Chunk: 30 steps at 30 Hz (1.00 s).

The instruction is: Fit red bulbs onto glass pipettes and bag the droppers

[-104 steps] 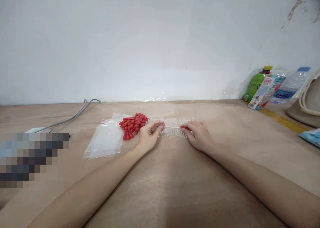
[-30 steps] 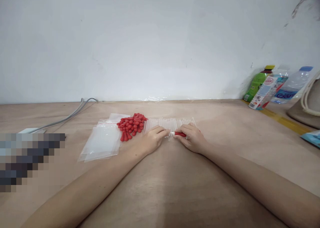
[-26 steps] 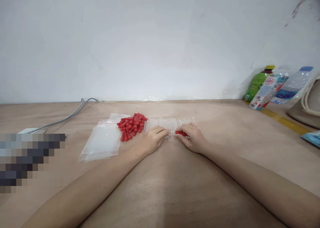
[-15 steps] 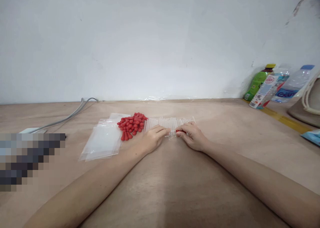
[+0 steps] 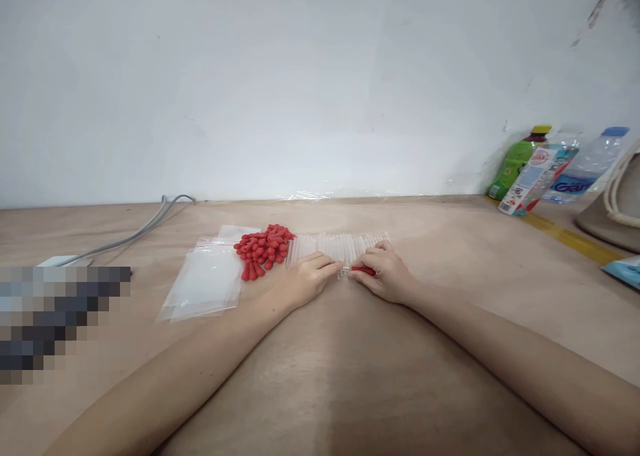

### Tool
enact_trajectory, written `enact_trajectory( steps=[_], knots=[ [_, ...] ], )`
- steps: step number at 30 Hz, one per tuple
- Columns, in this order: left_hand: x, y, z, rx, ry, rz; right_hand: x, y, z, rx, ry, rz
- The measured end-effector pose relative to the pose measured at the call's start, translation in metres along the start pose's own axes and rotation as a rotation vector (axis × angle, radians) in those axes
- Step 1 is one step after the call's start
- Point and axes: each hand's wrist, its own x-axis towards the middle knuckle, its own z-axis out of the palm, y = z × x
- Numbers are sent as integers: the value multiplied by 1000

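Just below frame centre: slim red rubbery bulb, partly hidden.
Right hand pinches it from the right; left hand, just left of it, pinches a thin clear tube.

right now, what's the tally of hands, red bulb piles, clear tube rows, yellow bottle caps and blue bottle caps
Hands: 2 (left hand, right hand)
Red bulb pile: 1 (pieces overlap)
Clear tube row: 1 (pieces overlap)
Yellow bottle cap: 1
Blue bottle cap: 1
Total: 6
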Motion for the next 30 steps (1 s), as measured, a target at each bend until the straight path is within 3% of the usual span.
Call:
enact_trajectory(
  steps=[5,9,13,30],
  knots=[
    [-1,0,2,-31,87,-65,1,-2,-3,-25,38,14],
    [-1,-1,3,-78,181,-117,-1,2,-5,76,12,-12],
    [-2,-4,5,-98,184,-133,-2,5,-5,136,37,-8],
    [6,9,-7,-138,161,-172,1,-9,5,479,117,451]
  ],
)
